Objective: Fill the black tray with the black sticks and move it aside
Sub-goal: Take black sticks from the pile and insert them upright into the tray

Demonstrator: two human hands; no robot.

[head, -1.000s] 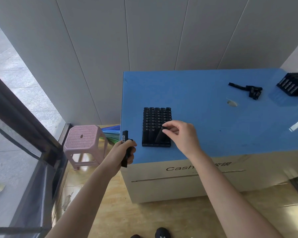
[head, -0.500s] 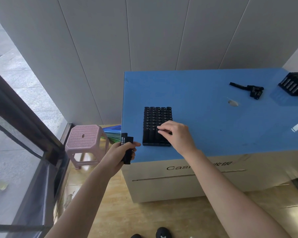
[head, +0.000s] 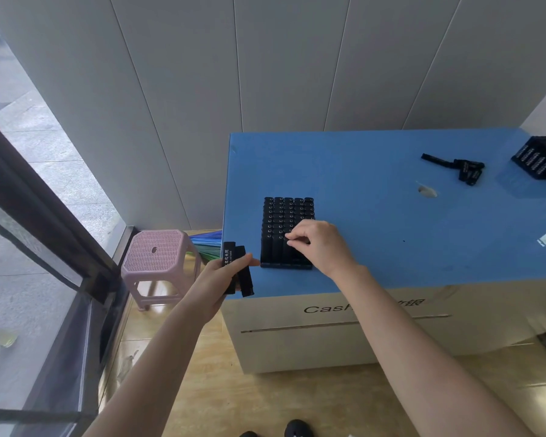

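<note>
A black tray (head: pixel 267 264) packed with upright black sticks (head: pixel 284 212) stands near the front left corner of the blue tabletop (head: pixel 375 234). My right hand (head: pixel 320 246) rests over the tray's near right part, fingertips pinched on a stick in the front rows. My left hand (head: pixel 221 274) hovers at the table's left front edge, closed on two or three black sticks (head: pixel 238 269) with white print. The tray's front right corner is hidden by my right hand.
A few loose black sticks (head: pixel 464 170) lie at the far right of the table, and another filled black tray (head: pixel 539 160) sits at the right edge. A pink stool (head: pixel 161 257) stands on the floor left of the table, beside a glass wall.
My left hand has risen slightly and moved toward the tray with its sticks. My right hand has lowered onto the tray's front rows, pressing a stick in.
</note>
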